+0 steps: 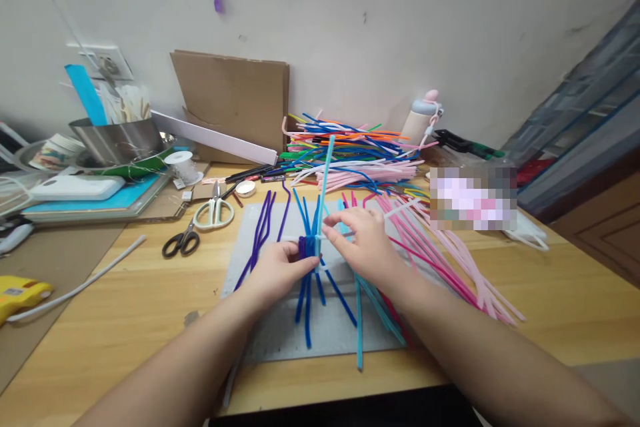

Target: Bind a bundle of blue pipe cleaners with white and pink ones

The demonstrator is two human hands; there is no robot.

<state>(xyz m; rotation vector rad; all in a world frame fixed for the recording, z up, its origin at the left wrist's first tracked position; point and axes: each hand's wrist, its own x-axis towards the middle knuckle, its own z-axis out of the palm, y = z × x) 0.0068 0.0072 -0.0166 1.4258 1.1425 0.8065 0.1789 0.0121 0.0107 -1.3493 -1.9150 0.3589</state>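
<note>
My left hand (283,269) is closed on a woven bundle of purple and blue pipe cleaners (309,247), thumb along its lower edge. Blue stems stick out above and below it. An upright light blue pipe cleaner (327,173) rises from the bundle's right side. Just right of it is my right hand (363,243), thumb and index finger bent close to the stem; whether they pinch anything is too small to tell. White stems cross the bundle sideways. Beneath lies a grey mat (280,327), with purple stems (260,233) at left and teal stems (383,313) at right.
Pink pipe cleaners (460,267) spread at the right, with a multicoloured pile (350,147) behind. Two pairs of scissors, white-handled (214,215) and black-handled (181,243), lie left of the mat. Further left are a metal pot (120,143) and a yellow tool (23,293). Cardboard (240,100) leans against the wall.
</note>
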